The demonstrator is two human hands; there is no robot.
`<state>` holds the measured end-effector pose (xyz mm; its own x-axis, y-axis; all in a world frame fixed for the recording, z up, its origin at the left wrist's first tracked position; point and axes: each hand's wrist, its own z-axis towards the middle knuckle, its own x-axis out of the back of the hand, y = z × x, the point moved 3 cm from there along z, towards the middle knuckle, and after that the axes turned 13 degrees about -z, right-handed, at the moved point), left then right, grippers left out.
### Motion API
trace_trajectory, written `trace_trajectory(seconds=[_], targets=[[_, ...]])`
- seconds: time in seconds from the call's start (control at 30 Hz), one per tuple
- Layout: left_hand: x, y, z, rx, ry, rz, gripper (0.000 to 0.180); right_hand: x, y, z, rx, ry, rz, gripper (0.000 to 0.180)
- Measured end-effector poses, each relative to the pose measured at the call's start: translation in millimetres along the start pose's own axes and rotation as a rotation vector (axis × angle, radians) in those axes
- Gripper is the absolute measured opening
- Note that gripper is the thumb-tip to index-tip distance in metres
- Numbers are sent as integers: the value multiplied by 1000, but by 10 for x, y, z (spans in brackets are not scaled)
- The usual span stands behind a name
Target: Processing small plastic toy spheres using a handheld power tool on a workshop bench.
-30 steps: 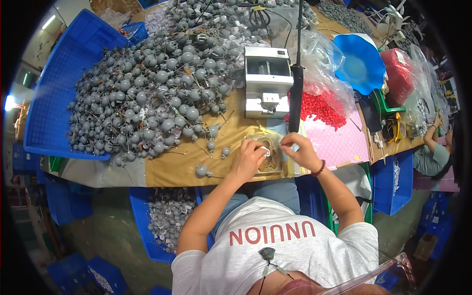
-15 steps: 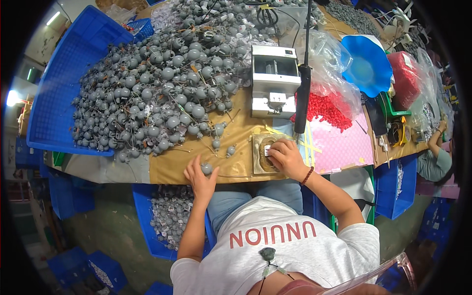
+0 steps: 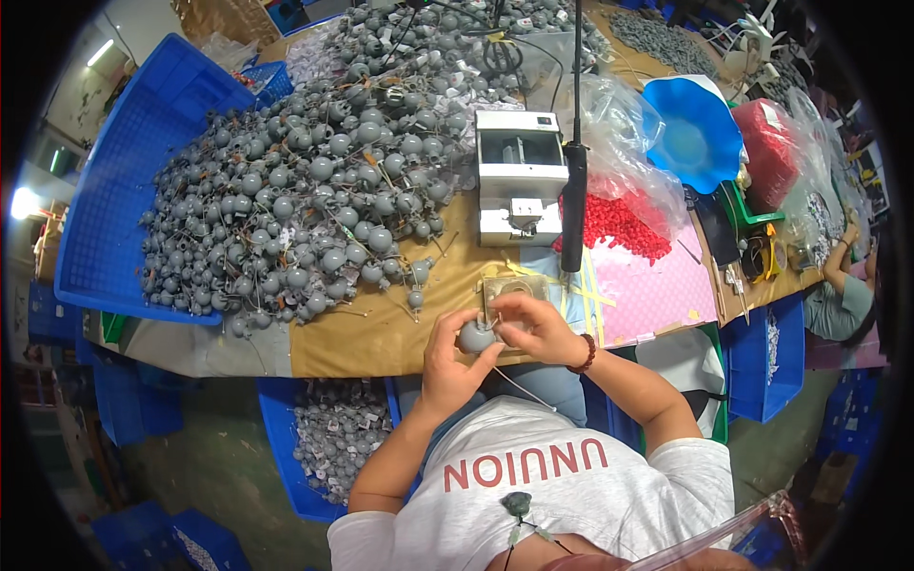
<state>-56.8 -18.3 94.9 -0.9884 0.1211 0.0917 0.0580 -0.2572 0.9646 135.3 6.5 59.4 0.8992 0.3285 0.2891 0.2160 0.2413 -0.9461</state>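
Note:
A round grey ball [image 3: 475, 337] with a thin pale cord [image 3: 519, 385] trailing toward my lap sits in the fingers of my left hand [image 3: 446, 369], just over the table's front edge. Against the ball's upper right side, my right hand [image 3: 536, 329] is closed in a pinch; whatever lies between its fingertips is too small to make out. Behind my right hand, and partly hidden by it, lies a flat metal block [image 3: 535, 285] with a rounded recess. Several similar grey balls with cords are heaped in a big pile [image 3: 314, 205] to the left.
A white machine [image 3: 521, 176] stands beyond the block, with a black device with a long antenna [image 3: 573, 209] beside it. Red pieces [image 3: 624, 226], a blue scalloped bowl [image 3: 693, 133] and a blue crate [image 3: 114, 200] flank the area. Another person's arm [image 3: 838, 266] shows at far right.
My left hand has picked up the grey ball from the table and brought it right. My right hand has come off the metal block to meet it.

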Motion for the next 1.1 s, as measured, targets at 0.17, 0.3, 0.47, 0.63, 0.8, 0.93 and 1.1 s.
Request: trace_trajectory(seconds=[0.17,0.3,0.47,0.63,0.8,0.93,1.1], targets=[[-221,-554,-200,317,-10,-264,52,153,170,-187,-258,-70,248,25],[-442,-779,-299,301,-66,-82,44,206,274,-270,-168,-76,-108,16],[-531,-812,-214,156,-37,154,46,221,353,-253,178,-7,-820,16],[-542,-852,-85,85,-17,258,47,165,404,-131,225,-8,-1033,19],[-556,-876,-35,90,-35,277,46,119,412,-94,206,-85,-1137,20],[-554,-849,1,99,-71,295,44,135,341,-86,193,-190,-1185,24],[-520,-751,92,18,-156,463,39,181,377,-195,242,-177,-1147,36]])
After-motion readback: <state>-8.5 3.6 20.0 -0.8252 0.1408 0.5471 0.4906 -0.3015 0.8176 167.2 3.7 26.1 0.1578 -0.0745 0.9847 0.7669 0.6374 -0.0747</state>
